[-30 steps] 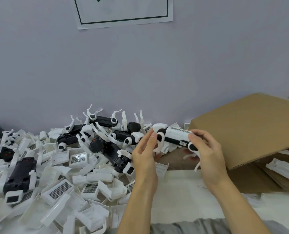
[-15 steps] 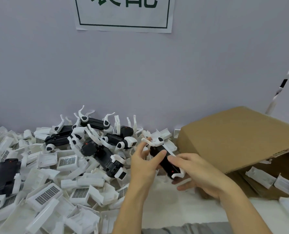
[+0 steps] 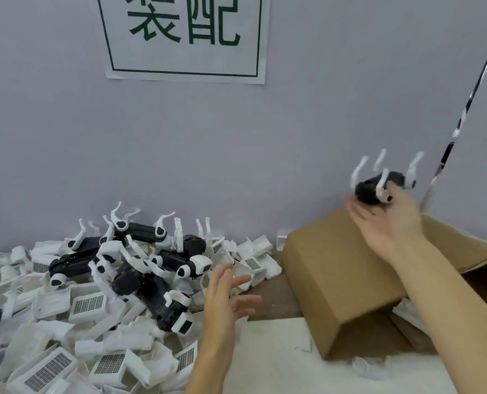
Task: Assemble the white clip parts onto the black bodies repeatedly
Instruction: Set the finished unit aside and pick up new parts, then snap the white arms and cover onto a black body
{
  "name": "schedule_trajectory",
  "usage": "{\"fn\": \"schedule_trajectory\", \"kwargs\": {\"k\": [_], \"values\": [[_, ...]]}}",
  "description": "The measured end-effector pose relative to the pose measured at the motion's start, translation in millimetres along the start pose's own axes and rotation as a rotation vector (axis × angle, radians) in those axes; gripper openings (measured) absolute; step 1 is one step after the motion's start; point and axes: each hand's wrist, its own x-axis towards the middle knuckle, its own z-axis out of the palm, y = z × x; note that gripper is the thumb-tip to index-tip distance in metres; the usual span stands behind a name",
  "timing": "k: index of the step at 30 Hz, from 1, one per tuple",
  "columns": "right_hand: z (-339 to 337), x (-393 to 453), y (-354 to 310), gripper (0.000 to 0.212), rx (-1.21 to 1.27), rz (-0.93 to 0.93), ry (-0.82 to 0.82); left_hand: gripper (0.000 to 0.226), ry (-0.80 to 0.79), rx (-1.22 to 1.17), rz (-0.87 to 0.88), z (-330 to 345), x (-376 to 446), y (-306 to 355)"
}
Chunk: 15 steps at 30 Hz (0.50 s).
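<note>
My right hand (image 3: 384, 220) is raised above the cardboard box (image 3: 330, 268), palm up with fingers stretched out. A black body with white clips fitted (image 3: 378, 186) sits blurred at its fingertips, against the thumb, clip arms pointing up. My left hand (image 3: 226, 294) hovers with fingers spread and holds nothing, just right of the pile. Several black bodies with white clips (image 3: 151, 282) lie on top of a heap of loose white clip parts (image 3: 66, 336) at the left.
The open cardboard box lies tipped at the right, with white parts (image 3: 407, 314) under its flap. A paper sign (image 3: 184, 38) hangs on the grey wall. A white table surface (image 3: 279, 359) shows in front of me.
My right hand has lifted the assembled body up and to the right, over the box. My left hand let go of it and dropped back with fingers spread.
</note>
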Motion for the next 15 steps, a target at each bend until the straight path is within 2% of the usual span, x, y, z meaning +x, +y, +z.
{"fn": "schedule_trajectory", "kwargs": {"k": [2,5,9,12,15], "values": [[-8,9,-12,0.063,0.016,-0.016,0.013,0.024,-0.014,0.036,-0.01,4,-3,2],[-19,2,6,0.065,-0.124,0.058,0.008,0.027,-0.034,0.107,-0.033,6,-7,5],[-27,-34,59,0.045,-0.294,0.124,-0.053,0.024,-0.07,0.224,-0.029,7,-10,1],[-23,-59,94,0.021,-0.521,0.054,-0.088,0.023,-0.055,0.377,0.067,8,-10,-2],[-19,-79,117,0.029,-0.649,-0.09,-0.07,0.027,0.015,0.559,0.241,15,-10,7]]}}
